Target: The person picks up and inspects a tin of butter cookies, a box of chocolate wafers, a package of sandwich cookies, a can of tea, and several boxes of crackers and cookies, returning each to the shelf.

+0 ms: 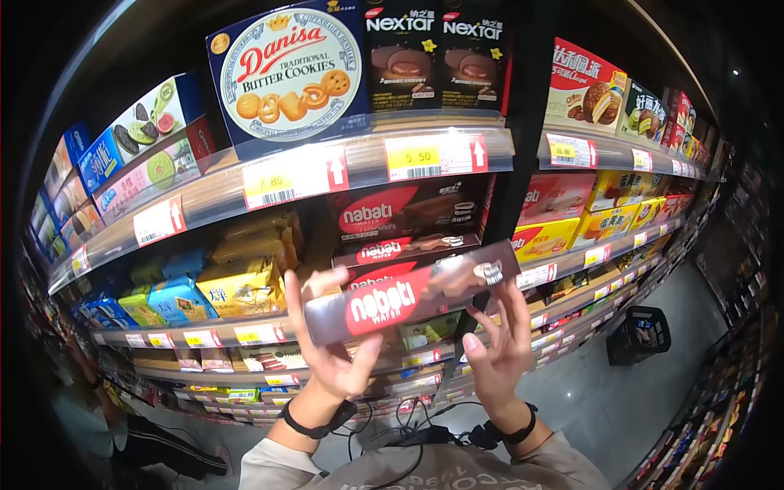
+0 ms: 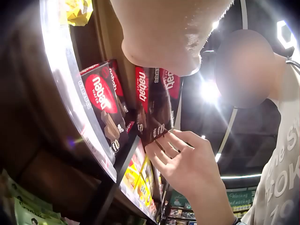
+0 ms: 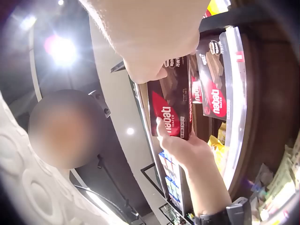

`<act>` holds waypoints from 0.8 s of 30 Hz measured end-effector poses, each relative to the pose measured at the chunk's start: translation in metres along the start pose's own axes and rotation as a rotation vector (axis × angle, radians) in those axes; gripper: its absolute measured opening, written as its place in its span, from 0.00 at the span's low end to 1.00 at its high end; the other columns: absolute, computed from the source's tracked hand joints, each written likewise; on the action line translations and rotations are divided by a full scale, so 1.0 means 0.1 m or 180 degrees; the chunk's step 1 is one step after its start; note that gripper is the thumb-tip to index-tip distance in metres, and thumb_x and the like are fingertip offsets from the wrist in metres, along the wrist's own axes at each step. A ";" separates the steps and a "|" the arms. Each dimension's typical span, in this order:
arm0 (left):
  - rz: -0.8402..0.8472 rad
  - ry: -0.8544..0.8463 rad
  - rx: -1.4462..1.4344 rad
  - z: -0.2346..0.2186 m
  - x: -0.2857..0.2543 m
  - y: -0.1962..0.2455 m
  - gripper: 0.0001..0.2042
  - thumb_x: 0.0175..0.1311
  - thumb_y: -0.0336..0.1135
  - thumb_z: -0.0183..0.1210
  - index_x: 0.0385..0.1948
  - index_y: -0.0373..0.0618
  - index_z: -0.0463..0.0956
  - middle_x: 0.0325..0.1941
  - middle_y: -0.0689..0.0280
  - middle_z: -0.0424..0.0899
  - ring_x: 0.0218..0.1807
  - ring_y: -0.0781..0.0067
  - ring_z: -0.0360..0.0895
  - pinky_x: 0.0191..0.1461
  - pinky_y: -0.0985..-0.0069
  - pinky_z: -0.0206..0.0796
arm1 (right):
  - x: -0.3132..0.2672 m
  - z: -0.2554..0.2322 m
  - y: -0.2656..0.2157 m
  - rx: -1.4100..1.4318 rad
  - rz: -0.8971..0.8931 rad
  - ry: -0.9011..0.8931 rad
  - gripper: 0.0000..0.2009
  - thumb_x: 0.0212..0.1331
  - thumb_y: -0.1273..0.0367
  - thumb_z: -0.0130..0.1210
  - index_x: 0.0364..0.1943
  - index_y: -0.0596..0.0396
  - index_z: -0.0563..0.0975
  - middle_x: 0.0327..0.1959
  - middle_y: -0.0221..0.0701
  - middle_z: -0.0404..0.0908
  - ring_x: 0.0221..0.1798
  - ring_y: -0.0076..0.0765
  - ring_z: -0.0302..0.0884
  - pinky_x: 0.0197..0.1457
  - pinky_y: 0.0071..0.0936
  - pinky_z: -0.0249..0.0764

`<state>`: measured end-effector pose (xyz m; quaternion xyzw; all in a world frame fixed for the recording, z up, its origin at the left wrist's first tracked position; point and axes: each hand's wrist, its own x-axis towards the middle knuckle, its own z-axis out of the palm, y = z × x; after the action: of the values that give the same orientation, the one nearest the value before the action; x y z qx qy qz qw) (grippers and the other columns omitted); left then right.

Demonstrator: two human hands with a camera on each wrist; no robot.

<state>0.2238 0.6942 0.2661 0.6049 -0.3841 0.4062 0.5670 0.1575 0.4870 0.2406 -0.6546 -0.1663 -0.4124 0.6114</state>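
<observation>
A dark brown nabati wafer box [image 1: 384,303] is held up in front of the shelves, its right end tilted higher. My left hand [image 1: 331,347] grips its left end; in the right wrist view the left thumb lies on the face of the box [image 3: 174,101]. At the other end, my right hand [image 1: 502,343] touches the box with extended fingers, its thumb away from it. The left wrist view shows the right fingertips at the end of the box [image 2: 157,110]. Parts of both hands are hidden behind the box.
Behind are more nabati boxes [image 1: 408,206] on a shelf. A Danisa cookie box [image 1: 290,73] and Nextar boxes [image 1: 400,61] stand above. Yellow packs [image 1: 245,286] lie left on a lower shelf. A black basket [image 1: 637,336] sits on the floor. A person's legs [image 1: 167,445] show lower left.
</observation>
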 end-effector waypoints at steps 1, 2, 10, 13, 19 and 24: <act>-0.0068 0.0006 -0.0007 0.02 0.07 -0.02 0.52 0.56 0.34 0.66 0.76 0.33 0.35 0.66 0.43 0.67 0.60 0.57 0.72 0.67 0.61 0.62 | 0.06 0.00 -0.01 -0.0068 0.0081 -0.0036 0.36 0.57 0.79 0.57 0.72 0.67 0.58 0.73 0.49 0.57 0.74 0.46 0.61 0.67 0.42 0.74; -0.0207 -0.0045 -0.0087 0.04 0.14 -0.01 0.52 0.57 0.35 0.66 0.77 0.34 0.35 0.72 0.42 0.61 0.63 0.58 0.70 0.69 0.64 0.59 | 0.13 0.03 -0.03 -0.0124 0.0032 0.0026 0.32 0.56 0.81 0.57 0.68 0.67 0.64 0.74 0.51 0.58 0.73 0.47 0.63 0.65 0.38 0.77; -0.0573 0.0522 -0.0841 0.16 0.39 -0.21 0.42 0.65 0.38 0.59 0.76 0.35 0.45 0.77 0.48 0.57 0.71 0.60 0.66 0.75 0.65 0.55 | 0.31 0.04 -0.05 -0.0328 -0.0334 -0.0320 0.22 0.57 0.79 0.58 0.59 0.66 0.76 0.75 0.58 0.56 0.74 0.54 0.64 0.59 0.34 0.81; -0.0565 0.0573 -0.0601 0.22 0.47 -0.16 0.40 0.65 0.37 0.59 0.76 0.34 0.47 0.74 0.51 0.62 0.68 0.62 0.68 0.73 0.66 0.56 | 0.38 0.05 -0.08 -0.0336 -0.0440 -0.0284 0.22 0.58 0.78 0.58 0.59 0.67 0.76 0.76 0.59 0.54 0.75 0.55 0.63 0.58 0.33 0.81; -0.0947 0.0577 -0.0621 0.25 0.65 -0.26 0.32 0.72 0.35 0.56 0.73 0.33 0.54 0.60 0.58 0.75 0.60 0.72 0.72 0.67 0.73 0.61 | 0.46 0.10 -0.10 -0.0433 -0.0263 -0.0354 0.21 0.59 0.77 0.59 0.58 0.63 0.78 0.77 0.59 0.52 0.77 0.56 0.59 0.64 0.37 0.74; -0.1147 0.0628 -0.0717 0.25 0.58 -0.42 0.31 0.75 0.38 0.54 0.73 0.34 0.54 0.62 0.58 0.73 0.61 0.72 0.70 0.68 0.73 0.59 | 0.46 0.06 -0.02 -0.0777 -0.0339 -0.0554 0.21 0.58 0.77 0.59 0.58 0.59 0.79 0.77 0.54 0.55 0.79 0.58 0.55 0.76 0.42 0.57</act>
<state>0.2853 0.6711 0.3036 0.5541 -0.2555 0.3101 0.7291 0.1860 0.4797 0.2762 -0.7476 -0.2018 -0.4030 0.4878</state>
